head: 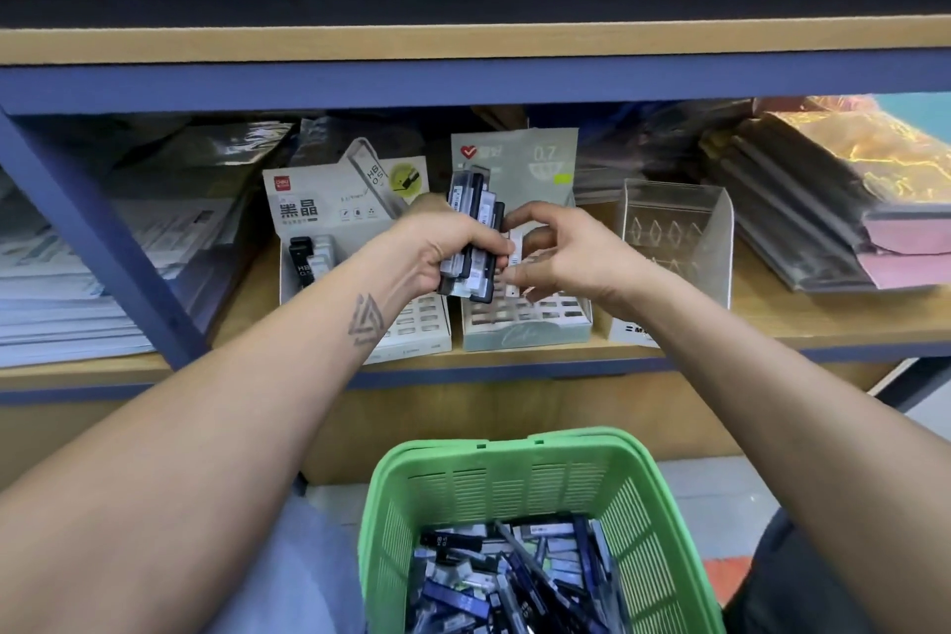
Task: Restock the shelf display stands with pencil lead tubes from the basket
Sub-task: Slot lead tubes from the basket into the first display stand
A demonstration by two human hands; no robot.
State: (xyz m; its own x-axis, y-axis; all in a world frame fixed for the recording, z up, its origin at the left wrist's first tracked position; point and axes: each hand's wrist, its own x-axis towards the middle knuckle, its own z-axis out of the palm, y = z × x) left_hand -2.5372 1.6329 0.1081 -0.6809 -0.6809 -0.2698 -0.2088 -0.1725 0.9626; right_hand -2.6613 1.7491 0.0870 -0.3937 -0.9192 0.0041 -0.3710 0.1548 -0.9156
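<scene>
Head view shows your left hand point(447, 252) clenched round a fanned bundle of pencil lead tubes point(476, 232) at frame centre, while your right hand point(556, 252) pinches one pale tube point(516, 247) at the bundle's 3 o'clock edge. These tubes look light, rigid and slick, so they could slide out of the fan; take each by its long flat sides near the middle. Directly below, at 6 o'clock of your hands, sits the 0.7 display stand point(520, 324), with the HB stand point(329, 221) at 9 o'clock. The wooden shelf point(772, 319) carries a clear box point(679, 232) at 3 o'clock. The green basket point(514, 474) waits at 6 o'clock, well stocked.
</scene>
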